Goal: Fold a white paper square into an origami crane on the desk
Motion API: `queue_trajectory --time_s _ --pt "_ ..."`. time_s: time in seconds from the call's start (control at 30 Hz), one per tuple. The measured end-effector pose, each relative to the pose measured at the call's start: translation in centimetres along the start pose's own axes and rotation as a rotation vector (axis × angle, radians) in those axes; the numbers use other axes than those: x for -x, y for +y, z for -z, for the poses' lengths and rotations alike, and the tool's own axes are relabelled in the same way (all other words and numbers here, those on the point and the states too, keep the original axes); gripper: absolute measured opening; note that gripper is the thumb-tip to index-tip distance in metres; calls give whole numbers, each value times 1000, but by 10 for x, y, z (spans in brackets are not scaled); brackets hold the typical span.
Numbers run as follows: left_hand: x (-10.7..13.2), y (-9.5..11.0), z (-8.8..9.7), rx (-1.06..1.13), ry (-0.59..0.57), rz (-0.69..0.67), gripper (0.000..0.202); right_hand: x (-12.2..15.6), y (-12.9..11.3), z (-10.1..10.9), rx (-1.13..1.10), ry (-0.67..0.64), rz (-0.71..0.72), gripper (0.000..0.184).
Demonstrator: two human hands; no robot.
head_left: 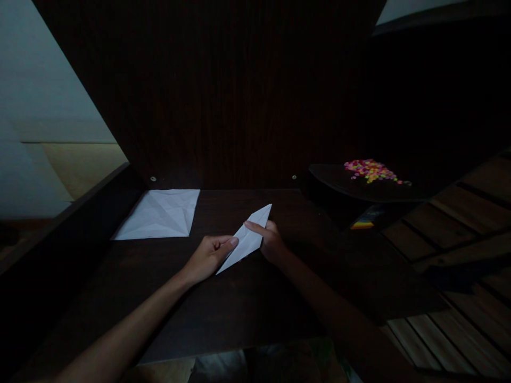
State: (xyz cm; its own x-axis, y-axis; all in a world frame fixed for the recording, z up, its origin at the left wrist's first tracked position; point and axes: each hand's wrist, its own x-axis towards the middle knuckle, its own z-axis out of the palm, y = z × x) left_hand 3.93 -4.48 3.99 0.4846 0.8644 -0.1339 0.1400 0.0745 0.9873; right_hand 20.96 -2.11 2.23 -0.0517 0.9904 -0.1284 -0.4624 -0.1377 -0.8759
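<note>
White folded paper (247, 238) pinched between left hand (209, 257) and right hand (271, 242); creased sheet (159, 214) lies beyond the left hand; coloured bits (370, 170) lie beyond the right.

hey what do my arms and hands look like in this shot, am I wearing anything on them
Both forearms show bare up to the bottom edge of the picture: no sleeves, gloves, watch or bracelet in view. The left hand and right hand look bare too; the light is too dim to rule out a thin ring. Fingernails are short.
</note>
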Motion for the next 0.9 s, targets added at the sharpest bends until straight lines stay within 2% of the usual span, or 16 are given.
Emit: queue_trajectory --time_s 0.17,0.3,0.6,0.8,0.9 --pt "0 0 2 -32 -39 -9 43 -4 -5 3 -59 76 -7 33" --pt "0 1 3 -43 -46 -12 39 -5 -6 4 -48 85 -15 34" --pt "0 -1 4 -52 3 -8 36 -4 -5 2 -70 110 -2 38" --pt "4 4 8 -8 -84 -111 24 -6 -5 3 -82 133 -7 34" --pt "4 4 8 -73 -61 -147 23 -5 -5 4 -29 112 20 33"
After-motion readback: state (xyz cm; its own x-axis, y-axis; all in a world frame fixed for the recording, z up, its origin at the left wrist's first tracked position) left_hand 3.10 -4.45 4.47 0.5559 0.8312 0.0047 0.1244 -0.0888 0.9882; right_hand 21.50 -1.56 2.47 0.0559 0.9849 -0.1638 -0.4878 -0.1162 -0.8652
